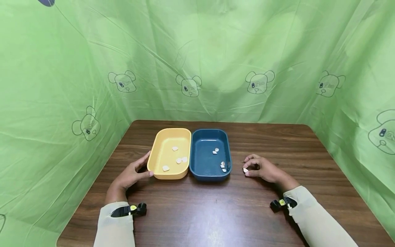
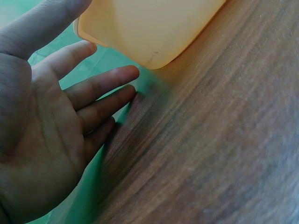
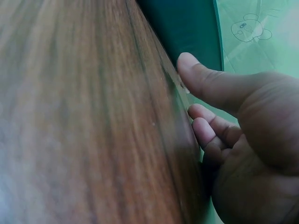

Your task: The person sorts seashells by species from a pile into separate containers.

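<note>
My left hand (image 1: 129, 175) rests against the near left corner of a yellow tray (image 1: 150, 164), thumb at its front and a finger along its side. In the left wrist view the fingers (image 2: 103, 86) are loosely spread below the tray's wall (image 2: 154, 32). Several small white seashells (image 1: 166, 168) lie in the yellow tray. To the right of the blue tray (image 1: 210, 178), my right hand (image 1: 263, 169) pinches a small white seashell (image 1: 245, 170) between thumb and finger, low over the table. That shell is mostly hidden in the right wrist view, beside the thumb (image 3: 205, 79).
The blue tray stands side by side with the yellow one and holds several white seashells (image 1: 223, 165). Both are on a brown wooden table (image 1: 191, 212). Green cloth (image 1: 222, 44) with printed bear faces hangs around the back and sides.
</note>
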The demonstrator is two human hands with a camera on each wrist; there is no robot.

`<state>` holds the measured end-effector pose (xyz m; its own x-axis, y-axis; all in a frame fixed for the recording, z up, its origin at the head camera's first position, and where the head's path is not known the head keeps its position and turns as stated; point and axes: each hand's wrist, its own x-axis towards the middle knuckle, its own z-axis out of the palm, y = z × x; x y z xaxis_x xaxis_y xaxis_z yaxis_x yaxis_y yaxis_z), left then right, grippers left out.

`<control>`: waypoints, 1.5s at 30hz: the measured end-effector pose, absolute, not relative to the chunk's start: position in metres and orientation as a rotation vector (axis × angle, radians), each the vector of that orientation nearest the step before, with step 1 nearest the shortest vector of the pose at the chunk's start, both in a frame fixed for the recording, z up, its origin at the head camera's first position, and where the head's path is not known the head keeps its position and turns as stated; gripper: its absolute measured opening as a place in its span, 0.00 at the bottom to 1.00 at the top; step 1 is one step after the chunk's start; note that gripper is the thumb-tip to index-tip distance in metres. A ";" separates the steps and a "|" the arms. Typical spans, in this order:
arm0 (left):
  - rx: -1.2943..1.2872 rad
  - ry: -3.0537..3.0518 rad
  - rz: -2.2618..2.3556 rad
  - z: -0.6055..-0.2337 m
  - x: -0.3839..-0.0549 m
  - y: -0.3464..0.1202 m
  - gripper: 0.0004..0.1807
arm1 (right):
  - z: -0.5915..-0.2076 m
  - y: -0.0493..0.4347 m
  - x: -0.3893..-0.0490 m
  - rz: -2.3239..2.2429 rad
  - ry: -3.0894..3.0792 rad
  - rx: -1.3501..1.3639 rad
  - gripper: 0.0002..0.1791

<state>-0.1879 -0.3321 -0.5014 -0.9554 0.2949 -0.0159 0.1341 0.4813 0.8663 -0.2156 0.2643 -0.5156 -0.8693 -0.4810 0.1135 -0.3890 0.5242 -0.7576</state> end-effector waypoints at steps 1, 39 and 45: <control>0.370 2.562 1.470 -0.502 -0.188 -0.332 0.53 | -0.516 0.264 -0.216 -1.274 2.649 -0.751 0.10; 0.391 2.534 1.506 -0.501 -0.189 -0.332 0.53 | -0.396 0.199 -0.258 -1.403 2.803 -0.694 0.08; 0.404 2.557 1.491 -0.502 -0.188 -0.332 0.53 | -0.377 0.167 -0.258 -1.453 2.745 -0.767 0.07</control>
